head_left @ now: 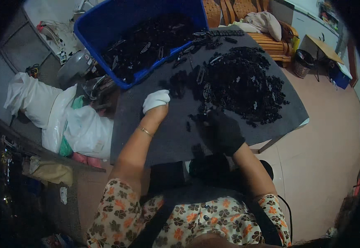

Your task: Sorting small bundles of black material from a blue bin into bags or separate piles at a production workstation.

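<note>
Gloved hands over black plastic pieces, blue bin alongside

Left hand (156, 100), in what looks like a white glove, is above the dark grey tabletop (171, 142), near a blurred dark cluster (178, 82). Fingers look curled in; can't tell if anything's inside. Right hand (223, 130), black glove, is at the near-left edge of the main heap of small black plastic pieces (250, 89). Its fingertips blend into the dark parts there, so grip or no grip: can't tell.

Heap covers the right half of the tabletop, likely there to suit the right hand's reach. Slotted elongated pieces (200, 75) lie along its left side, between the two hands' areas. One small loose dark piece (188, 126) sits apart, just left of the right hand.

Blue plastic bin (81, 29), at the far left edge, holds more black pieces; open top faces the worker, presumably for easy access. What supports it isn't clear. White plastic bags (91, 132) stand left of the table, probably out of the hands' way.
</note>
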`<act>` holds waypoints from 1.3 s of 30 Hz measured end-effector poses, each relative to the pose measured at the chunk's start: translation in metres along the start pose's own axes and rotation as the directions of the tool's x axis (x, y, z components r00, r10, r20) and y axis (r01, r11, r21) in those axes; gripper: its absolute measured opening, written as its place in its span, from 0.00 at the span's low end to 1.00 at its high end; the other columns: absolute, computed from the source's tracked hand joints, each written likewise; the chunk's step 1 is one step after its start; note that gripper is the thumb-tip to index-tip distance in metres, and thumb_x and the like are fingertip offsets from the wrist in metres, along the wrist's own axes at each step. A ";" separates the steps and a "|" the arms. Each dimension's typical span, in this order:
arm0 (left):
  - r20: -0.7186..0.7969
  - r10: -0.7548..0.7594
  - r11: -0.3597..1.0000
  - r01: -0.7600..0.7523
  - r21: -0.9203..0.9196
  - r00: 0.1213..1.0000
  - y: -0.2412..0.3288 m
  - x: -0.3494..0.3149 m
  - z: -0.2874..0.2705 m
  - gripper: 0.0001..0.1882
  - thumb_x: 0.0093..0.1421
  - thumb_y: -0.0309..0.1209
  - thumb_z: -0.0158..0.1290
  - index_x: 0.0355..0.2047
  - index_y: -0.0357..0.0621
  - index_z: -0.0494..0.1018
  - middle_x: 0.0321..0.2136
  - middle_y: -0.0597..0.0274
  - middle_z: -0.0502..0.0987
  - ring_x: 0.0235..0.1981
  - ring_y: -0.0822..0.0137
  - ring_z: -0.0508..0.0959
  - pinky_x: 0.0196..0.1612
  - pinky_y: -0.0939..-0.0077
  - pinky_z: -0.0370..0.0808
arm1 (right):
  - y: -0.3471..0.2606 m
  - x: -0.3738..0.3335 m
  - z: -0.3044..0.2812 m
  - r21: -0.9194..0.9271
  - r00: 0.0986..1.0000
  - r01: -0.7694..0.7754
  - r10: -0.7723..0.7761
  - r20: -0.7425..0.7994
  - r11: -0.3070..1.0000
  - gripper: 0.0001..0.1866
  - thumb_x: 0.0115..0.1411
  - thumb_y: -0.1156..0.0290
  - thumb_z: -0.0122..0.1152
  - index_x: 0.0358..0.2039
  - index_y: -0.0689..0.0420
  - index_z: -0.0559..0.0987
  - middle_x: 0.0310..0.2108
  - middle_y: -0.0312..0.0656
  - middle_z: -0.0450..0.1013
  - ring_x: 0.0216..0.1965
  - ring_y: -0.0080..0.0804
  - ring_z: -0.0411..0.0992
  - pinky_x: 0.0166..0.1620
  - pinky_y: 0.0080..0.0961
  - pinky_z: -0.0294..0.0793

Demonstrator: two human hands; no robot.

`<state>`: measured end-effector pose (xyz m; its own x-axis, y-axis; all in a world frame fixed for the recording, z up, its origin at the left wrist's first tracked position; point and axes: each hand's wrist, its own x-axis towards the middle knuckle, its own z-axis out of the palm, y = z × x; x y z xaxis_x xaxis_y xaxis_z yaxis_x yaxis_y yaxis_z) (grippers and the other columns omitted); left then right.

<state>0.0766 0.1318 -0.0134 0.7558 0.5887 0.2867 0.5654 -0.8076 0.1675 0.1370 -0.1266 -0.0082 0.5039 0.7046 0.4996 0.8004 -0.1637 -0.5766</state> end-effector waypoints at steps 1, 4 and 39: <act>-0.033 0.112 0.994 -0.112 -0.002 0.993 0.001 -0.005 0.001 0.19 0.52 0.34 0.54 0.44 0.44 0.72 0.39 0.53 0.76 0.38 0.55 0.76 0.41 0.69 0.73 | 0.003 0.002 0.002 0.001 1.000 -0.009 0.009 0.001 1.000 0.13 0.50 0.61 0.59 0.32 0.56 0.78 0.32 0.48 0.73 0.33 0.46 0.73 0.36 0.36 0.73; -0.102 0.237 0.933 -0.256 -0.254 0.966 0.014 -0.030 -0.007 0.15 0.55 0.30 0.51 0.44 0.43 0.72 0.35 0.56 0.77 0.34 0.62 0.77 0.36 0.73 0.74 | 0.009 0.004 0.006 -0.201 0.975 -0.122 0.155 0.158 0.972 0.13 0.50 0.64 0.58 0.35 0.57 0.77 0.32 0.47 0.73 0.32 0.45 0.72 0.35 0.34 0.73; -0.175 0.469 0.754 -0.495 -0.432 0.866 0.083 -0.137 -0.062 0.18 0.52 0.23 0.52 0.45 0.38 0.70 0.42 0.43 0.72 0.43 0.52 0.75 0.43 0.66 0.72 | -0.010 -0.023 0.019 0.732 0.930 -0.335 0.335 0.154 0.593 0.06 0.55 0.71 0.56 0.30 0.58 0.70 0.24 0.35 0.68 0.27 0.20 0.66 0.30 0.22 0.67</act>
<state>-0.0003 -0.0183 0.0198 0.8618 0.1248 0.4917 -0.0906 -0.9158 0.3914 0.1116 -0.1276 -0.0265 0.6866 0.7065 0.1718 0.0687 0.1721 -0.9827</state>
